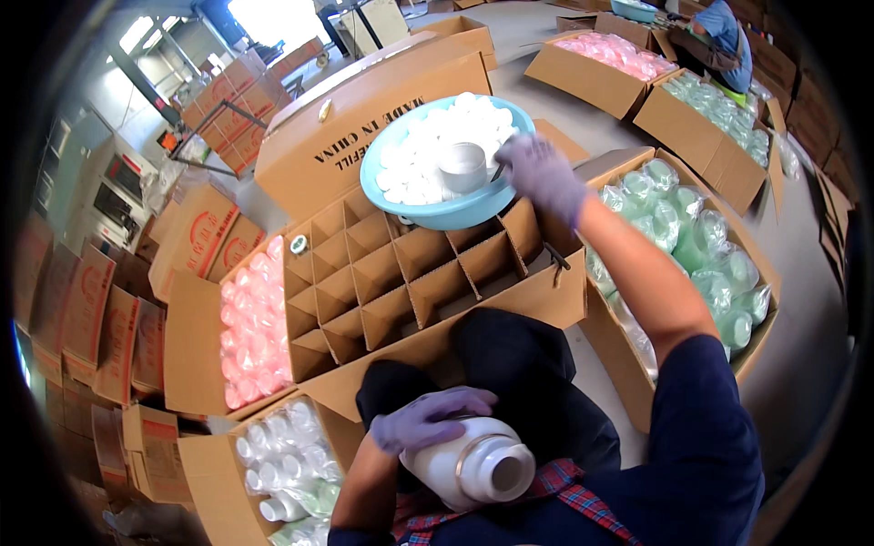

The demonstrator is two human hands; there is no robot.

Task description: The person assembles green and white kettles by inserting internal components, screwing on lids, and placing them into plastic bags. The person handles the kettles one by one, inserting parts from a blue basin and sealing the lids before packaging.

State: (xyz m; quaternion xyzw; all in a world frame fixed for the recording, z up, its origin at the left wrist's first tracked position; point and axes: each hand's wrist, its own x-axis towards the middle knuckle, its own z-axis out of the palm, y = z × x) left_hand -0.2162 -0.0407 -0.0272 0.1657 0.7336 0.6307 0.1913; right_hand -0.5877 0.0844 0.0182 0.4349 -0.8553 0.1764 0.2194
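From where I stand, everything hangs on the gap between the bottle and the basin. The white bottle (446,462) lies low over the person's lap (519,364), its long axis running sideways from the left hand (435,419) toward the person's right, tipped a little so that the bare mouth (513,473) looks right and back toward the body. The gloved left hand curls over its upper side and holds it. The blue basin (437,217) sits well ahead of it, on the divided carton (546,308), heaped with small white caps (414,150) and one wide white cup (462,168). The gloved right hand (546,177) is stretched out to the basin's right rim, just beside the cup and well apart from the bottle; its fingers are bent, but I cannot tell whether they pinch anything. So the right hand is nearer the caps, while the open mouth faces its side.
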